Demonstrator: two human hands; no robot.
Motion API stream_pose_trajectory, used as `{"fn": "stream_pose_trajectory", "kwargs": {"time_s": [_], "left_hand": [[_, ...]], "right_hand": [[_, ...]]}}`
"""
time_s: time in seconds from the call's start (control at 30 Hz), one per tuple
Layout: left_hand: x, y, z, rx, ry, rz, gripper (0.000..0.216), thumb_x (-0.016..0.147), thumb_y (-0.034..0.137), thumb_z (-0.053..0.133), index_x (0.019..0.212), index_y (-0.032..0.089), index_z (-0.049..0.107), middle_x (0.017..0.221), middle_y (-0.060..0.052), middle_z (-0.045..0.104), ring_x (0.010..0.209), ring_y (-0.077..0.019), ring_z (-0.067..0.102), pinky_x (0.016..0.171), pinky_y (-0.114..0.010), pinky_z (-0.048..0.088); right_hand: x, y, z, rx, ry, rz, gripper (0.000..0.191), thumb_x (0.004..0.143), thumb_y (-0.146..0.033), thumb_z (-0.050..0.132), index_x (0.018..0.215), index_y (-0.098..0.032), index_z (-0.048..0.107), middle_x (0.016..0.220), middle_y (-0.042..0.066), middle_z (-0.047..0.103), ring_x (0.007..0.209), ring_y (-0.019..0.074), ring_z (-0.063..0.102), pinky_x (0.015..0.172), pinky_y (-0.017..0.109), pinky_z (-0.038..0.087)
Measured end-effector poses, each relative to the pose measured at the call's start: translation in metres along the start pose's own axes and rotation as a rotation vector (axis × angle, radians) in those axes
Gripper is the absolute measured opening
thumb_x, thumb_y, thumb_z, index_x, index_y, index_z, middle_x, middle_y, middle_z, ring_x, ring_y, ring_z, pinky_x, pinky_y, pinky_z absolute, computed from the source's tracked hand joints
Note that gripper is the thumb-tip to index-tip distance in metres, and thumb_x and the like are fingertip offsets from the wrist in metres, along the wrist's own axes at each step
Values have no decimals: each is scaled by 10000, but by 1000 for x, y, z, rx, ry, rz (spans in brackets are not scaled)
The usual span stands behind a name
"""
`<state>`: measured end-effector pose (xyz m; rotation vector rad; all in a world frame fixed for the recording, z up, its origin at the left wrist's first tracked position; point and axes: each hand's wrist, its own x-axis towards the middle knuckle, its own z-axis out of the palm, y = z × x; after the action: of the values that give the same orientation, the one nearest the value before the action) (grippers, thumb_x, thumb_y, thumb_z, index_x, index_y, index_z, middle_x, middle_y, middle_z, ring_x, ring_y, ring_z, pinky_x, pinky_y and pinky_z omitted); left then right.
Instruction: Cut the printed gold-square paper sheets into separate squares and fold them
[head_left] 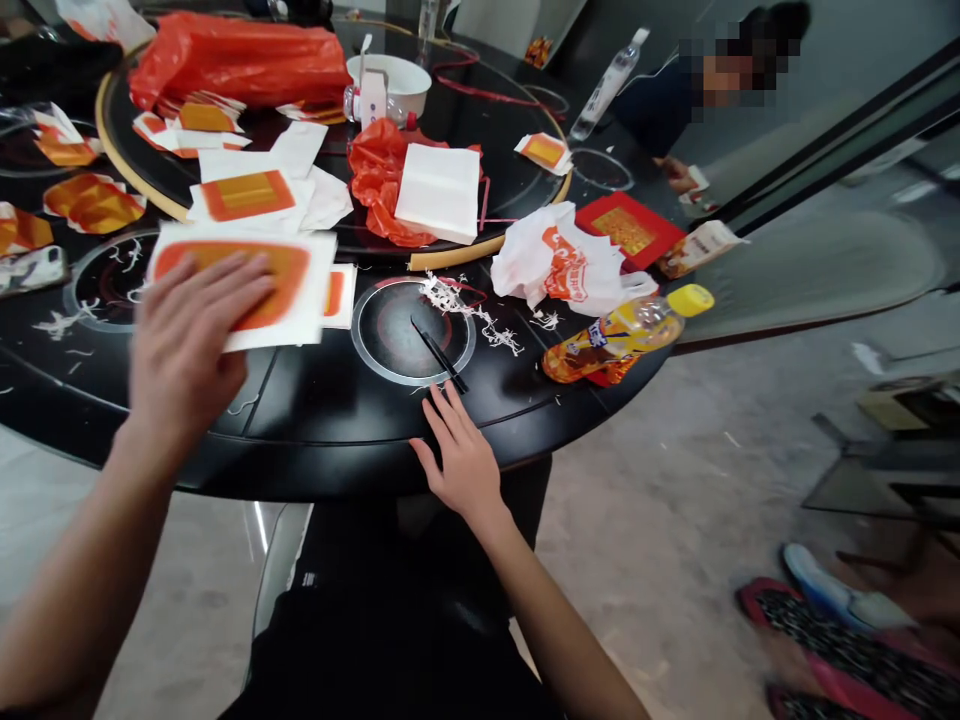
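Note:
My left hand [184,340] grips a white sheet of paper [319,300] printed with a blurred orange-red panel. Its fingers lie across the top, and the thumb is mostly hidden. Another orange-printed sheet [343,298] lies partly behind it on the black table. My right hand [459,455] rests near the table edge with fingers spread and holds nothing. Just beyond its fingertips is a slim black tool [437,356], perhaps tweezers or a knife, on a round inlay [375,345]. Thin white paper scraps [444,292] are scattered beside it.
A yellow-capped drink bottle [600,340] lies tilted near a white plastic bag [547,260] on the right. Toward the back are a red bag [240,60], stacked papers [307,195], a white bowl [409,85] and a clear bottle [609,85]. Another person [660,105] sits at right.

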<state>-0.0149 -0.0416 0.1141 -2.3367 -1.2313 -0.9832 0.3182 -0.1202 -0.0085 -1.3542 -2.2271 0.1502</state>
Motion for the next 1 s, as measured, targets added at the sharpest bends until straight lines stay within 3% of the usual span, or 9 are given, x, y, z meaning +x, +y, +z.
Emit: {"fn": "stream_pose_trajectory", "kwargs": {"time_s": [0.1,0.23,0.37,0.57,0.63,0.7,0.87,0.93,1.0], "left_hand": [[11,-33,59,-38,-301,35,537,1057,35,342,1533,146,564,1641,-46,568,1571,-206,479,1313,-593,329],[-9,-72,116,-115,-480,-105,653,939,20,374,1518,187,626,1577,-82,628,1554,-281,508,1328,-634,270],[-24,-89,130,-149,-538,-143,665,986,100,363,1619,213,528,1667,-92,524,1619,-301,402,1342,-683,132],[-23,-91,128,-208,-620,-169,557,1120,419,411,1657,281,472,1710,-103,463,1629,-315,383,1329,-706,74],[-22,-92,128,-223,-613,-160,583,1108,506,472,1649,292,486,1691,-115,492,1621,-321,398,1334,-693,59],[-21,-92,128,-221,-585,-154,599,1097,548,499,1642,299,499,1676,-121,513,1617,-329,404,1335,-685,61],[-17,-93,123,-200,-435,-158,510,1119,506,461,1559,286,596,1667,-117,533,1575,-331,456,1316,-636,186],[-15,-94,121,-201,-386,-177,460,1131,462,441,1492,269,650,1622,-121,584,1505,-322,527,1279,-608,259],[-14,-95,120,-204,-364,-194,426,1137,427,426,1433,267,688,1582,-120,619,1443,-312,574,1239,-592,306]], "right_hand": [[-1,0,-1,27,54,-4,581,1080,-329,579,1631,-167,497,1624,168,572,1613,337,408,1209,533,559],[1,2,-5,45,82,-9,596,1060,-285,592,1639,-192,489,1609,171,586,1585,356,446,1177,562,586],[1,3,-5,63,108,-20,623,1036,-262,620,1643,-208,488,1572,166,623,1549,377,498,1133,589,620],[22,11,-14,188,226,-49,524,1031,-176,603,1544,-288,610,1454,98,727,1477,331,604,1166,607,594],[59,26,-24,191,302,-64,446,1043,-185,602,1467,-297,681,1390,84,764,1410,303,665,1199,596,565],[116,48,-34,173,282,-49,354,1067,-222,578,1372,-289,747,1361,71,780,1353,271,700,1261,570,503],[286,116,-42,92,10,27,397,989,-210,676,1381,-179,736,1473,120,713,1403,272,649,1262,483,465],[333,136,-37,-10,-144,62,518,909,-197,776,1417,-125,707,1557,172,643,1467,308,590,1281,476,420],[360,149,-31,-37,-211,68,498,847,-172,829,1334,-95,758,1458,202,709,1375,342,658,1216,474,477]]}}
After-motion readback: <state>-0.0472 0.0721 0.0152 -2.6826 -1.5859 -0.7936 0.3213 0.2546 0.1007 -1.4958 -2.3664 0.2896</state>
